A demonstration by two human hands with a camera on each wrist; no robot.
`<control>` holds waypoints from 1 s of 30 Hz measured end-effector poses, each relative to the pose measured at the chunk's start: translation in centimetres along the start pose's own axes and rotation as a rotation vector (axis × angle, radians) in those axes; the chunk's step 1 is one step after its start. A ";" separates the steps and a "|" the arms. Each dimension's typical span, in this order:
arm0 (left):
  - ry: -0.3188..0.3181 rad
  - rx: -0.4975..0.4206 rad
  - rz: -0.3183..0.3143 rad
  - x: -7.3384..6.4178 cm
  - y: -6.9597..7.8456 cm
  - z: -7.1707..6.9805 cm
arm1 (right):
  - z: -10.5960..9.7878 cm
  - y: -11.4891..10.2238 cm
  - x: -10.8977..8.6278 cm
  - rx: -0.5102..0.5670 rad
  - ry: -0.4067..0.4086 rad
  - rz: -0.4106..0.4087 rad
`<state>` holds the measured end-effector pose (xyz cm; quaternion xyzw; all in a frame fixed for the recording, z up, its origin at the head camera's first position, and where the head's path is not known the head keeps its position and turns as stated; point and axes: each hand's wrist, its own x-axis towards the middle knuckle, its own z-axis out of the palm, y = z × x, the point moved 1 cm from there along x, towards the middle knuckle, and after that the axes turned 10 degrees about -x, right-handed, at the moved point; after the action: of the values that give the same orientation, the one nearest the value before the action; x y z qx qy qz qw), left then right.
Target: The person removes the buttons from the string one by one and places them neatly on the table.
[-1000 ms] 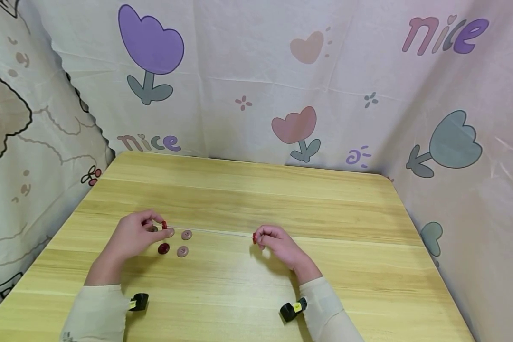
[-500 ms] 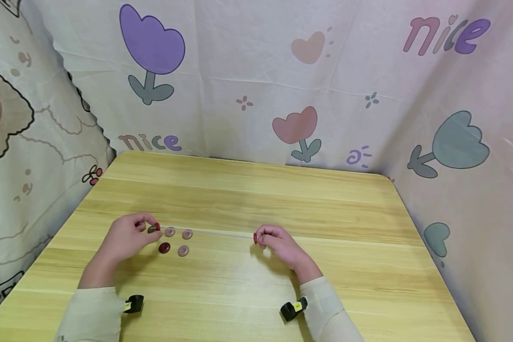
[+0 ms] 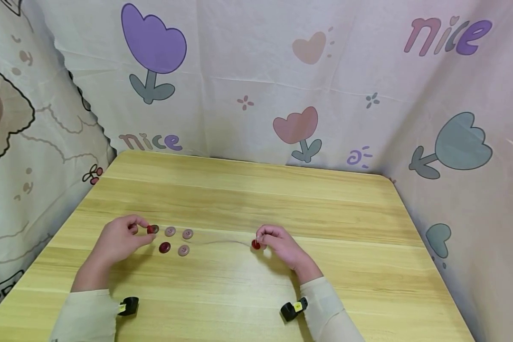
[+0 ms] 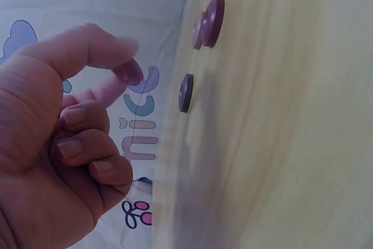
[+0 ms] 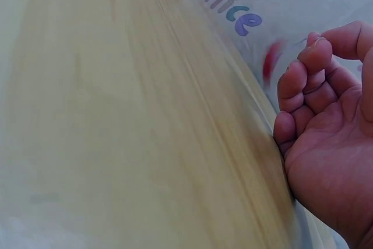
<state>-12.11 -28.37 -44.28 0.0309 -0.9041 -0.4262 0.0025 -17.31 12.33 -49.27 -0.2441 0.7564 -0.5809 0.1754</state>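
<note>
Thumb and index finger of my left hand (image 3: 121, 237) pinch a red button (image 4: 129, 73), held just above the table. Right beside it lies a dark brown button (image 3: 155, 229), which the left wrist view shows apart from the fingers. My right hand (image 3: 282, 244) pinches a thin thread (image 3: 222, 242) between thumb and fingertips. Another red button (image 3: 255, 244) hangs on that thread just at the right fingertips, blurred in the right wrist view. From there the thread sags leftward; its far end fades near the loose buttons.
On the wooden table (image 3: 239, 199) lie a dark red button (image 3: 164, 247) and pinkish buttons (image 3: 183, 250) in a loose group right of the left hand. A patterned curtain (image 3: 239, 57) closes off the back and sides. Black wrist cameras (image 3: 292, 309) jut from both sleeves.
My left hand has moved left with its red button, baring the pinkish button beside it. The thread was taut between the hands and now hangs slack. The right red button has dropped slightly.
</note>
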 end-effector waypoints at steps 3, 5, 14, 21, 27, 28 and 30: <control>-0.011 -0.001 -0.004 -0.1 -0.2 0.0 | 0.0 0.0 0.0 0.008 0.003 0.003; -0.024 -0.003 -0.004 -0.2 -0.4 0.1 | -0.1 0.1 0.0 0.006 0.005 0.002; -0.094 0.024 -0.026 -0.1 -1.7 0.6 | -0.1 -0.1 0.0 0.008 0.010 -0.002; -0.112 0.017 -0.032 -0.1 -2.1 0.7 | -0.1 0.1 0.1 0.021 0.005 -0.012; -0.118 -0.006 -0.031 -0.1 -2.3 0.7 | -0.1 0.2 0.1 0.020 0.010 0.005; -0.120 -0.011 -0.031 -0.1 -2.3 0.7 | -0.1 0.2 0.1 0.020 0.011 0.007; -0.125 -0.018 -0.032 -0.1 -2.4 0.6 | -0.1 0.2 0.1 0.017 0.014 0.011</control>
<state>-11.88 -29.38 -46.50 0.0187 -0.8979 -0.4356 -0.0604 -17.45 12.39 -49.41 -0.2346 0.7541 -0.5879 0.1753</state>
